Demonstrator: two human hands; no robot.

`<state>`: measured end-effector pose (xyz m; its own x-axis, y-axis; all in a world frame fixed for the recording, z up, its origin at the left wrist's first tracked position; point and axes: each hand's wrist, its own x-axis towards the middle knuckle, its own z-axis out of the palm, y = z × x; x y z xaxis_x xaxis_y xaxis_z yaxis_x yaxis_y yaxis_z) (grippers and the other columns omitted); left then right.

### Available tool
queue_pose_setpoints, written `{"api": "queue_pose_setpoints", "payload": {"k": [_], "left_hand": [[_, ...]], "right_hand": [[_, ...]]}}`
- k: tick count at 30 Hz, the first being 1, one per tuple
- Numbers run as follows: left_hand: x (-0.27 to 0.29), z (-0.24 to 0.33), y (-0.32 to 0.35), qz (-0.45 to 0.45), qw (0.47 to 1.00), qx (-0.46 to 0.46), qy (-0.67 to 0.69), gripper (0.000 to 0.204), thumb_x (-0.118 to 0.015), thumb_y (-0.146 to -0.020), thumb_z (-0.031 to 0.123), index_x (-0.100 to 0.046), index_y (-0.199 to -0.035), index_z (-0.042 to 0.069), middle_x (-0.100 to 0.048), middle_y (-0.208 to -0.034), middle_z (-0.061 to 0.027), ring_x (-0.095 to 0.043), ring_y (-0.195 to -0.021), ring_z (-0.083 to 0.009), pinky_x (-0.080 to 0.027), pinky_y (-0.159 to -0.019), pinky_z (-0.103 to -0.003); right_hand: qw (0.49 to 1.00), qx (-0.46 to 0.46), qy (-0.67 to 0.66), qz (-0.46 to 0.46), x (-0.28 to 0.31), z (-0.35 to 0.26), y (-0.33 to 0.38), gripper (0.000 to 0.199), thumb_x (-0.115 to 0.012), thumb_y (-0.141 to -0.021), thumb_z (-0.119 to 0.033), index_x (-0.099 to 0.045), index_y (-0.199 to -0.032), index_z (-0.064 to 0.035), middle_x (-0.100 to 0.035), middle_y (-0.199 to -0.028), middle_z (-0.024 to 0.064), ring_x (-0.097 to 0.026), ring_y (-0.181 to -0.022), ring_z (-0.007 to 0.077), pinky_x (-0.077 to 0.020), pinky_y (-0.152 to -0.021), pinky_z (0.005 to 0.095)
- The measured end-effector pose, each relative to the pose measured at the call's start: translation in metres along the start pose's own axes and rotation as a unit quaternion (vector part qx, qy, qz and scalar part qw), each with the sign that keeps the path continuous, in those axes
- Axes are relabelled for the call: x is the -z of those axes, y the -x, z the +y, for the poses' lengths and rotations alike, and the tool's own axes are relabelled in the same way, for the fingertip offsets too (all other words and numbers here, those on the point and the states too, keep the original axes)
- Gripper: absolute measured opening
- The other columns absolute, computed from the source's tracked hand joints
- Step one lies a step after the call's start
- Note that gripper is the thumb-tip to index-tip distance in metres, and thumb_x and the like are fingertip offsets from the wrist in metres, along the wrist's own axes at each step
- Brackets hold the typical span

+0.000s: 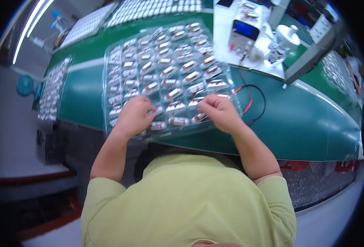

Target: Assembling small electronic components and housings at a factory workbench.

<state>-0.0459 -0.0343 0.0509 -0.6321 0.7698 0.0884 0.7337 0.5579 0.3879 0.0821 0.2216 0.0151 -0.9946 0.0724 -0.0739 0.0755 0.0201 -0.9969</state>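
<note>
A clear plastic blister tray (108, 82) lies on the green table in front of me. Its pockets hold many small white cylindrical parts (173, 95) with reddish-brown and metallic details, which look like small battery cells or motors. Over the near left of the tray, my left hand (136, 117) is closed, with a small white cylindrical part (157, 111) at its thumb and fingertips. My right hand (222, 112) is over the near right pockets, thumb and forefinger pinched together. Whatever sits between those fingertips is too small to make out.
Behind the tray, more filled trays (155, 12) stand across the green table (293, 115); another filled tray (53, 90) is at the left. A bench power supply (243, 37) with a blue display stands at back right, its red and black leads (261, 92) curling beside the tray. A grey post (309, 61) rises there.
</note>
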Motion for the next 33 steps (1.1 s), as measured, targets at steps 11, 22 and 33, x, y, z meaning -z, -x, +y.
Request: {"api": "queue_pose_setpoints", "payload": {"k": [11, 22, 33], "left_hand": [[0.029, 0.111, -0.223, 0.177, 0.951, -0.245, 0.066, 0.021, -0.068, -0.081, 0.022, -0.070, -0.090, 0.003, -0.065, -0.079, -0.0099, -0.060, -0.070, -0.0207, -0.047, -0.064, -0.032], [-0.019, 0.170, -0.336, 0.258, 0.955, -0.112, -0.098, 0.025, -0.069, -0.077, 0.033, -0.074, -0.090, 0.013, -0.063, -0.094, -0.0110, -0.063, -0.092, -0.0293, -0.051, -0.080, -0.039], [-0.011, 0.165, -0.343, 0.231, 0.957, -0.169, -0.047, 0.028, -0.072, -0.075, 0.032, -0.074, -0.096, 0.014, -0.067, -0.092, -0.0109, -0.064, -0.089, -0.0291, -0.052, -0.078, -0.039]], "right_hand": [[0.999, 0.015, 0.048, -0.011, 0.001, -0.007, 0.008, 0.029, -0.060, -0.091, -0.025, -0.061, -0.076, -0.0012, -0.059, -0.064, 0.0047, -0.053, -0.059, 0.0113, -0.0429, -0.057, 0.0303], [0.993, 0.059, 0.107, -0.006, 0.004, -0.011, 0.004, 0.030, -0.061, -0.089, -0.028, -0.062, -0.078, -0.0003, -0.061, -0.066, 0.0115, -0.057, -0.059, 0.0232, -0.0448, -0.059, 0.0359], [0.995, 0.023, 0.093, -0.021, 0.002, -0.006, 0.005, 0.028, -0.061, -0.091, -0.026, -0.062, -0.078, -0.0004, -0.062, -0.067, 0.0056, -0.054, -0.061, 0.0114, -0.0436, -0.057, 0.0293]]}}
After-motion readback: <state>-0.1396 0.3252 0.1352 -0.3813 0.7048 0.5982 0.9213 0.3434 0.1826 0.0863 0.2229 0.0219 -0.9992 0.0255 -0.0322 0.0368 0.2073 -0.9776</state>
